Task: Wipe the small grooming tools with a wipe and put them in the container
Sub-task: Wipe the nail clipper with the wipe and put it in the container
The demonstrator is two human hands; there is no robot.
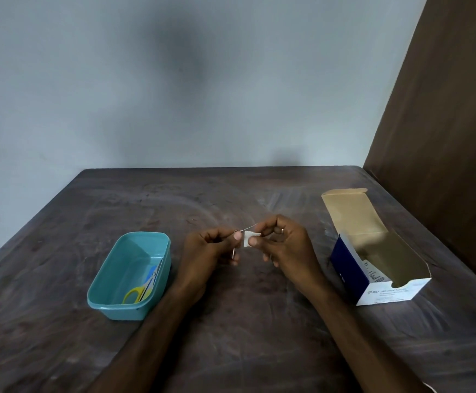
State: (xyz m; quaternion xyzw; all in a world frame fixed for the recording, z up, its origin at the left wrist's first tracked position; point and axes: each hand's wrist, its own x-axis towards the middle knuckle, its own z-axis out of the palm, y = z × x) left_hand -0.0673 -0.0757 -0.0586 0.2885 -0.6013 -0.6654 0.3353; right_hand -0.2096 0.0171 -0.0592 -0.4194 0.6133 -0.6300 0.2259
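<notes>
The teal rectangular plastic container point(129, 276) sits at the left, within easy reach, and already contains yellow-handled scissors point(140, 289). Beside it, the left hand point(209, 251) pinches a thin metal grooming tool point(238, 236) at one end, apparently to steady it. The right hand point(285, 245) pinches a small white square wipe point(249, 238) folded around the tool's shaft. At the right stands an open white-and-blue cardboard box of alcohol swabs point(373, 251), probably the source of wipes.

Dark table point(231, 321), grey wall point(174, 80)
</notes>
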